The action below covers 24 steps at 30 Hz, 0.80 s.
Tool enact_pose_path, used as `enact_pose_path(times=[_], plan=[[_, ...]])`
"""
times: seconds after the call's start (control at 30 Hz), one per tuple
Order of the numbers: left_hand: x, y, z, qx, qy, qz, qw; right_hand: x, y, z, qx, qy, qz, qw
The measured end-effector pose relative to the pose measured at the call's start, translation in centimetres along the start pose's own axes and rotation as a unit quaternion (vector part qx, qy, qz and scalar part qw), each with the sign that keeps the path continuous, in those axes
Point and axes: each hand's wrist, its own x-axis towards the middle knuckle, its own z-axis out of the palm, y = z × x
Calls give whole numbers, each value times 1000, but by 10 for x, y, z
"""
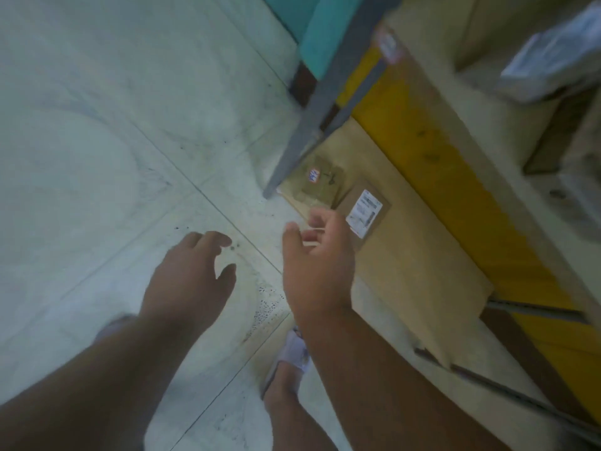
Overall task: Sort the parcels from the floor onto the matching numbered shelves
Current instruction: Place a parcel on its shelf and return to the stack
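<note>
Looking down at a pale tiled floor (97, 141); frame is motion-blurred. Left hand (188, 281) hangs above the tiles, fingers loosely spread and relaxed, holding nothing. Right hand (317, 265) sits just right of it, fingers loosely curled, also holding nothing; its fingertips overlap the near edge of a brown parcel (364, 213) in the view, contact cannot be told.

That brown parcel carries a white shipping label (363, 213) and lies flat on a tan bottom shelf board (413, 265), right of centre. Just beyond it to the left, a second, smaller tan parcel (322, 180) with a small sticker lies on the same board, beside the foot of a grey shelf post (312, 125).

Yellow strip (439, 177) runs along the far side of the board. Upper shelf at far right holds a white wrapped parcel (553, 56); print unreadable. Teal panel (325, 27) at far top. A sandalled foot (289, 362) shows near bottom centre.
</note>
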Motion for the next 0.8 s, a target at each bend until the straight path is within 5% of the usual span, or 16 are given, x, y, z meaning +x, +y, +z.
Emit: enact_pose_path(times=[0.4, 0.8], plan=[[-115, -67, -370, -31, 150, -38, 987, -136, -377, 12, -29, -154, -222, 962], [25, -81, -600, 30, 107, -76, 991, -22, -611, 73, -68, -214, -341, 913]])
